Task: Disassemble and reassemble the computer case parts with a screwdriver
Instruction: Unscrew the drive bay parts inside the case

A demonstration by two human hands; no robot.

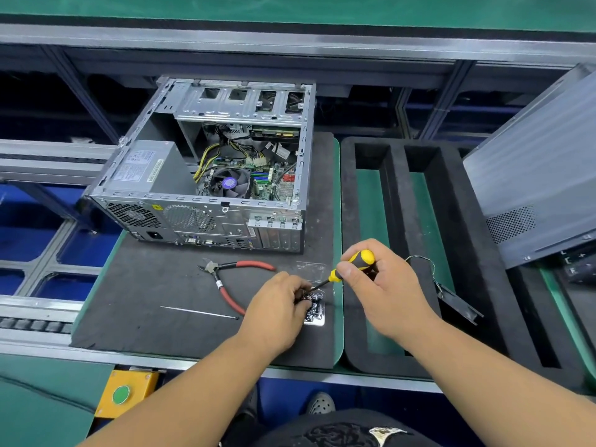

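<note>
An open computer case (206, 175) lies on its side on the dark mat (154, 295), its motherboard and fan exposed. My right hand (383, 285) grips a yellow-and-black screwdriver (351, 266), whose tip points down-left at a small clear tray of screws (315, 309). My left hand (277, 311) rests at that tray, its fingertips pinching something small at the screwdriver tip; what it is stays hidden.
Red-handled cutters (230, 279) and a thin cable tie (196, 312) lie on the mat left of my hands. A black foam tray (400, 240) with slots sits to the right, holding a wired part (458, 300). The removed side panel (535, 169) leans far right. A yellow button box (127, 393) hangs below the bench edge.
</note>
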